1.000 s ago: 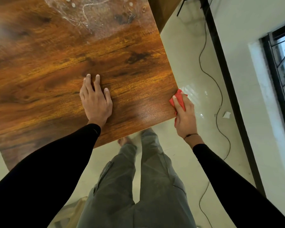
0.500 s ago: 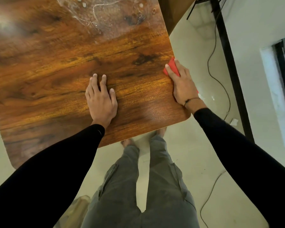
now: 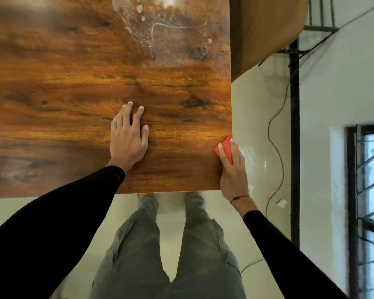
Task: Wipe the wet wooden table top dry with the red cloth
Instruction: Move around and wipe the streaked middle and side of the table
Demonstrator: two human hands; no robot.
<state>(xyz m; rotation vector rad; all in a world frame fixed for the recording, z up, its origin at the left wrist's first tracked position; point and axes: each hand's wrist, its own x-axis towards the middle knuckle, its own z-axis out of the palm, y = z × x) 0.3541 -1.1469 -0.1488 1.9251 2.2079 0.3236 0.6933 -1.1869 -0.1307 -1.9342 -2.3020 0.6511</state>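
The red cloth [image 3: 225, 148] is pinched under the right hand [image 3: 232, 171] at the counter [image 3: 73, 93] edge; the left hand [image 3: 127, 137] is spread flat. The wet patch [image 3: 171, 29], upper centre, likely needs wiping next.

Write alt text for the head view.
The right hand presses a red cloth on the wooden table top's right edge, while the left hand rests flat nearby. A wet patch glistens farther away.

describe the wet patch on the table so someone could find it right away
Start at the wooden table top and go to its far right part, well beyond the flat left hand. The wet patch is a pale, cloudy film with whitish streaks and droplets, unlike the glossy brown grain around it.
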